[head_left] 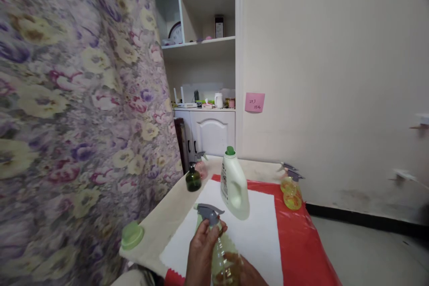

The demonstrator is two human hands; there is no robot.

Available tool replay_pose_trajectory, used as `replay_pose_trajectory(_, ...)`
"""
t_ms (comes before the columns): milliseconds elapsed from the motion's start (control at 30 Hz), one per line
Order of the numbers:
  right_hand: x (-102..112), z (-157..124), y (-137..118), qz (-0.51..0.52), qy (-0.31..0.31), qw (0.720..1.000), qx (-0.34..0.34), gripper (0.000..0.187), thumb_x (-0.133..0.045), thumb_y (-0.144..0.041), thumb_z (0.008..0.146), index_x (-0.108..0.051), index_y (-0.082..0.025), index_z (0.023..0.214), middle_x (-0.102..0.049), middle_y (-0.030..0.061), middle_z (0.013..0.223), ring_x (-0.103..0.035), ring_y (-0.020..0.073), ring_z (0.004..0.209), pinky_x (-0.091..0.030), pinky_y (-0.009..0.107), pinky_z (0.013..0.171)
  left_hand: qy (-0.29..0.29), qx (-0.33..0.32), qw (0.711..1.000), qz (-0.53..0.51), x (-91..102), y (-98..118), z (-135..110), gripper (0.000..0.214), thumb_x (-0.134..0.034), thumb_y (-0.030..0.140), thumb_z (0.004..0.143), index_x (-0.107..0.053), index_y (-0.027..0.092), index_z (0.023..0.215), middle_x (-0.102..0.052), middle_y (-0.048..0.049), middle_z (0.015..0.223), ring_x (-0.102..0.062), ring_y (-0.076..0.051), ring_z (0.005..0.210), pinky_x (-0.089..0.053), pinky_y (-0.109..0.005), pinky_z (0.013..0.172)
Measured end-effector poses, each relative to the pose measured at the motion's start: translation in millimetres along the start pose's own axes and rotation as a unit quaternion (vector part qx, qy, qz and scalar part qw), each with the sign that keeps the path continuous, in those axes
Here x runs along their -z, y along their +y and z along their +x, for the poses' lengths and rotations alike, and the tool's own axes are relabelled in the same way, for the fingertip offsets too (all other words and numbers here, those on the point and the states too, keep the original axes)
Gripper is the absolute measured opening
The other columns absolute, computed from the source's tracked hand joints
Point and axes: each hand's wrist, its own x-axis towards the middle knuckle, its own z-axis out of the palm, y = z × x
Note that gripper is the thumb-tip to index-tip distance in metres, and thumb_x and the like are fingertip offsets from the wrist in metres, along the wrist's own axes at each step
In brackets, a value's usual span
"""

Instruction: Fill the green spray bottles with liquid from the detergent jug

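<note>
A clear spray bottle (pixel 221 259) with a grey trigger head (pixel 208 212) and yellowish liquid inside stands in front of me, its nozzle to the left. My left hand (pixel 203 243) has its fingers closed round the neck, just under the trigger head. Lower down, my right hand (pixel 250 272) grips the body from the right; some of its fingers show through the clear plastic. Beyond the bottle a pale green detergent jug (pixel 236 187) with a handle stands upright on a white sheet (pixel 258 228). A green piece (pixel 230 150) sits in the jug's mouth.
A light green cap (pixel 132 235) lies at the table's left edge. Behind are a dark green bottle (pixel 193 179) and a pink spray bottle (pixel 201 167). Yellow spray bottles (pixel 291 194) stand at the right on red cloth (pixel 298 246). A floral curtain (pixel 83 120) hangs close on the left.
</note>
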Motion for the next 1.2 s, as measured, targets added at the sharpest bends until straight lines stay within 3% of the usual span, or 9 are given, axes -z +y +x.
replay_pose_trajectory(167,3.6,-13.9,2.6,-0.053,0.012,0.997,0.064,0.095,-0.085,-0.058,0.04,-0.054,-0.024,0.122,-0.065,0.0073,0.1,-0.061,0.0292,0.095,-0.042,0.046,0.092,0.006,-0.009,1.0,-0.006,1.8,-7.6,0.3,0.044,-0.086,0.037,0.056,-0.064,0.019,0.089,-0.075,-0.0031,0.079,-0.07,-0.021,0.078,-0.053,-0.028,0.067)
replay_pose_trajectory(333,0.8,-12.9,-2.5,-0.075,0.001,0.996,0.041,0.085,-0.087,-0.058,0.037,-0.058,-0.022,0.109,-0.065,0.006,0.093,-0.062,0.0263,0.088,-0.044,0.044,0.085,0.018,-0.033,0.999,0.006,0.7,-9.4,1.5,0.042,-0.084,0.04,0.058,-0.066,0.017,0.089,-0.074,-0.0037,0.08,-0.069,-0.02,0.076,-0.052,-0.027,0.067)
replay_pose_trajectory(533,-2.3,-15.1,-6.8,-0.127,0.037,0.991,0.008,0.09,-0.09,-0.05,0.036,-0.055,-0.02,0.114,-0.062,0.0077,0.096,-0.062,0.0265,0.087,-0.046,0.043,0.082,-0.004,-0.057,0.998,0.017,10.0,9.5,8.1,0.04,-0.079,0.04,0.067,-0.066,0.018,0.099,-0.073,-0.0042,0.092,-0.068,-0.019,0.086,-0.05,-0.028,0.082)
replay_pose_trajectory(667,3.6,-14.6,1.3,-0.118,0.056,0.991,0.004,0.096,-0.089,-0.051,0.031,-0.054,-0.019,0.115,-0.062,0.008,0.099,-0.06,0.0268,0.089,-0.046,0.042,0.08,-0.032,-0.081,0.996,-0.013,17.1,24.6,11.0,0.03,-0.075,0.034,0.075,-0.065,0.021,0.1,-0.071,-0.0008,0.095,-0.067,-0.014,0.081,-0.052,-0.024,0.08)
replay_pose_trajectory(800,9.3,-14.6,3.9,-0.118,0.071,0.99,0.009,0.093,-0.089,-0.042,0.033,-0.053,-0.02,0.115,-0.064,0.0069,0.101,-0.06,0.0284,0.096,-0.043,0.042,0.088,-0.046,-0.127,0.99,-0.031,16.1,46.5,18.5,0.027,-0.072,0.029,0.078,-0.064,0.023,0.103,-0.068,0.0013,0.101,-0.065,-0.01,0.078,-0.052,-0.019,0.079)
replay_pose_trajectory(1000,11.5,-14.1,4.9,-0.128,0.138,0.982,-0.01,0.089,-0.089,-0.037,0.031,-0.053,-0.021,0.11,-0.064,0.0053,0.096,-0.062,0.0292,0.092,-0.046,0.041,0.082,-0.018,-0.198,0.98,-0.01,14.9,82.4,49.6,0.026,-0.072,0.033,0.077,-0.062,0.021,0.097,-0.067,0.0012,0.098,-0.064,-0.01,0.077,-0.052,-0.023,0.082)
replay_pose_trajectory(1100,13.2,-13.7,5.9,-0.098,0.157,0.983,-0.006,0.09,-0.09,-0.04,0.028,-0.053,-0.021,0.107,-0.062,0.0041,0.092,-0.062,0.0272,0.086,-0.047,0.041,0.079,-0.023,-0.24,0.96,0.14,22.9,92.1,78.7,0.03,-0.062,0.044,0.082,-0.057,0.022,0.102,-0.066,0.0012,0.1,-0.063,-0.01,0.079,-0.049,-0.026,0.086)
replay_pose_trajectory(1200,17.1,-10.1,6.5,-0.079,0.183,0.98,0.001,0.092,-0.091,-0.039,0.023,-0.055,-0.022,0.105,-0.062,0.0028,0.086,-0.061,0.0253,0.08,-0.048,0.041,0.076,-0.032,-0.222,0.947,0.229,36.1,91.2,115.4,0.037,-0.064,0.044,0.077,-0.056,0.019,0.103,-0.066,0.0003,0.09,-0.063,-0.014,0.075,-0.049,-0.028,0.079)
